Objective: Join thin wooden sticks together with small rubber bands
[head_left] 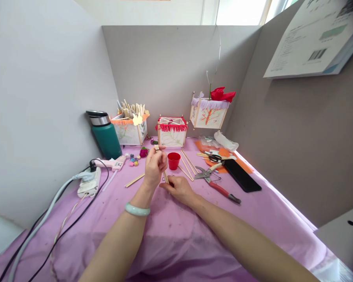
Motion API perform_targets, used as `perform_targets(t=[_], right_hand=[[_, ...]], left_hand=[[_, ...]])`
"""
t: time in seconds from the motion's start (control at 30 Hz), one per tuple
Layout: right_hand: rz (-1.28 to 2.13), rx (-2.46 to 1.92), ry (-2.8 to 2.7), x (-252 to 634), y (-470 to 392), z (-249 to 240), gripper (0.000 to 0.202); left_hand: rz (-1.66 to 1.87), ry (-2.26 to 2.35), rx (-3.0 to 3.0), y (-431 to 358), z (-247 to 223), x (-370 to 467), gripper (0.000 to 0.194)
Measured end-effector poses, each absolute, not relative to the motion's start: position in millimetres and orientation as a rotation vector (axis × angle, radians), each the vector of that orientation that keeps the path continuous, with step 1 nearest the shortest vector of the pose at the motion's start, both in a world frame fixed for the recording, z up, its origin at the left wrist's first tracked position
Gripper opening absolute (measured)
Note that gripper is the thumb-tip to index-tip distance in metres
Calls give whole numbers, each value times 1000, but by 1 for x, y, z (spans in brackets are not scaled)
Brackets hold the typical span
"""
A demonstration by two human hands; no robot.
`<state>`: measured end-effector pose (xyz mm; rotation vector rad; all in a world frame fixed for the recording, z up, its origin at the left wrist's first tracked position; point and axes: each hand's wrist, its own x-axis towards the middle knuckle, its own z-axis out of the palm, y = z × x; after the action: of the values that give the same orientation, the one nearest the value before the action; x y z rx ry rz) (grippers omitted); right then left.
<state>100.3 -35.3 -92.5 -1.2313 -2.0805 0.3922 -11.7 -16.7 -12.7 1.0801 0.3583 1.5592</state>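
Observation:
My left hand (154, 166) is raised over the purple tablecloth (176, 231) and pinches the upper end of a thin wooden stick (165, 177) that stands steeply. A pale green bangle (137, 210) sits on that wrist. My right hand (179, 188) rests on the cloth and grips the stick's lower end with its fingertips. A small red cup (173, 160) stands just beyond both hands. Several loose wooden sticks (186, 164) lie to the right of the cup.
Pruning shears with red handles (216, 184), scissors (214, 157) and a black phone (242, 175) lie at right. A glue gun (114, 163), power strip (90, 183) and green flask (105, 134) are at left. Three paper lanterns (172, 131) stand along the back wall.

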Motion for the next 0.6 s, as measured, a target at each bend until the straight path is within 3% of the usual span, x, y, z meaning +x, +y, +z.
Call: perform_targets(t=[0.4,0.6], right_hand=[[304,-1250,-2085,101,-35,-93,43],[404,-1215,-2145,102,-36,-89,38]], left_hand=[[1543,315,1106,-17,-16,-8,10],[1466,282,1101,-19,-13,-8,27]])
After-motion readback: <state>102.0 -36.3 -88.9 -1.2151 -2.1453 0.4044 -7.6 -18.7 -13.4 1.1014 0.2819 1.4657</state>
